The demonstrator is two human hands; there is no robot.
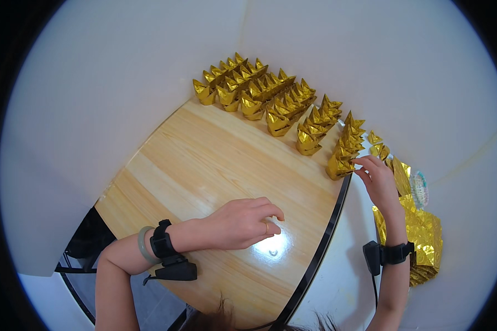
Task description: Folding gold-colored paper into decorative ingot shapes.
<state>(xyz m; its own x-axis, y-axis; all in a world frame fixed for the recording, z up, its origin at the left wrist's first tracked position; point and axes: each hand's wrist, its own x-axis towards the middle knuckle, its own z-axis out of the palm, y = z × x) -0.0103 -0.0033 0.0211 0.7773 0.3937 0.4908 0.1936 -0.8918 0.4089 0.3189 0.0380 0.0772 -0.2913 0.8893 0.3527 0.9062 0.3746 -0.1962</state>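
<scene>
Rows of folded gold foil paper ingots [279,118] stand along the far edge of the wooden table [199,160]. My right hand [380,185] reaches to the near end of the rightmost row. Its thumb and fingertips pinch the edge of the front gold paper ingot [338,167], which rests at the table's rim. Over the middle of the table is my left hand [240,223], palm down, its fingers loosely bent and apart with nothing between them. A ring shows on one finger.
Right of the table, a white surface [348,248] holds a stack of gold foil sheets [425,231], several small folded gold pieces [375,138] and a round, pale, patterned object [419,188]. Pale walls [121,71] close in behind. A dark edge [320,243] borders the table's right side.
</scene>
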